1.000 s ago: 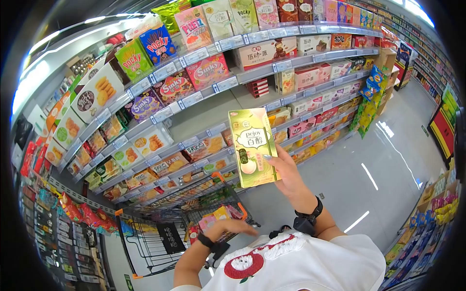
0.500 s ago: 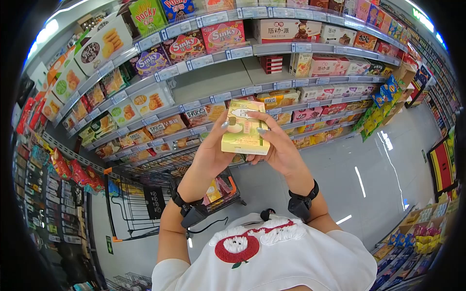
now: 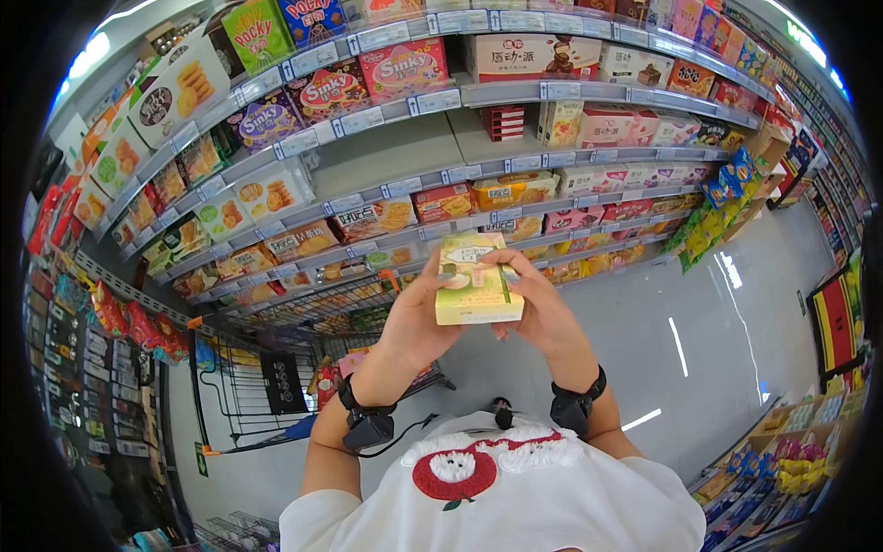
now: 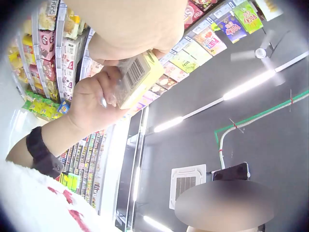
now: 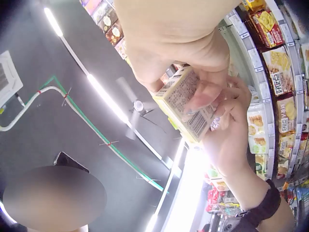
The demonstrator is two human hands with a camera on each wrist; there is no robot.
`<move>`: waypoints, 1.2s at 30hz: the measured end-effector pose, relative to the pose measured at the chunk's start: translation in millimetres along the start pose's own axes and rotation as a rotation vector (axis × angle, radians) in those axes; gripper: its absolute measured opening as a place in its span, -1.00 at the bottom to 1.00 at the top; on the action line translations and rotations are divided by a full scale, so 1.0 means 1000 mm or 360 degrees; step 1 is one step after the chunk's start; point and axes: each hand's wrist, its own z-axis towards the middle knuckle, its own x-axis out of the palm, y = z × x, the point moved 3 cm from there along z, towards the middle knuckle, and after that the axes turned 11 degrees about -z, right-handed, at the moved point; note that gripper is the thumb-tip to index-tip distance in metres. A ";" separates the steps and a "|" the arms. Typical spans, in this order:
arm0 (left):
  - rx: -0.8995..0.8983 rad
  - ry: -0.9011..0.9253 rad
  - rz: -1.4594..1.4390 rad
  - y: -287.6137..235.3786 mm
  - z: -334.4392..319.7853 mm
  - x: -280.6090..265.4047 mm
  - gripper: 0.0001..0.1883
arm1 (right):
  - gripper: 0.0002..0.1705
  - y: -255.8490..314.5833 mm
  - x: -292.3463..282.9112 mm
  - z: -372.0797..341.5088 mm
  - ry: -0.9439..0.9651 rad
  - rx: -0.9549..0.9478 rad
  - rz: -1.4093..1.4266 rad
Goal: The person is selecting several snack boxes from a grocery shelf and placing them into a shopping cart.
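"Gripping that yellow-green carton (image 3: 475,301) two-handed, I see. Where exactly?"

"Up in the air before the shirt (image 3: 515,478), apart from the shelves (image 3: 386,152). Both the left hand (image 3: 409,317) and the right hand (image 3: 549,317) have fingers clamped on its sides."

"Heavy, would you say?"

"Light, I'd guess: thin card, stiff along the edges, a bit slick. The broad face could dent, and anything brittle inside might snap, so I'd hold the side edges, just as they do."

"Can you read it?"

"Not the front; fingers cover part. There's a barcode (image 4: 135,72) on the back. Behind, a green box (image 3: 256,37) says Pocky, a pink box (image 3: 402,69) Sinky."
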 end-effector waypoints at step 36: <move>0.1642 -0.0261 0.2947 -0.099 -0.032 -0.097 -0.24 | -0.59 -0.078 -0.005 0.122 -0.0170 -0.0308 -0.1749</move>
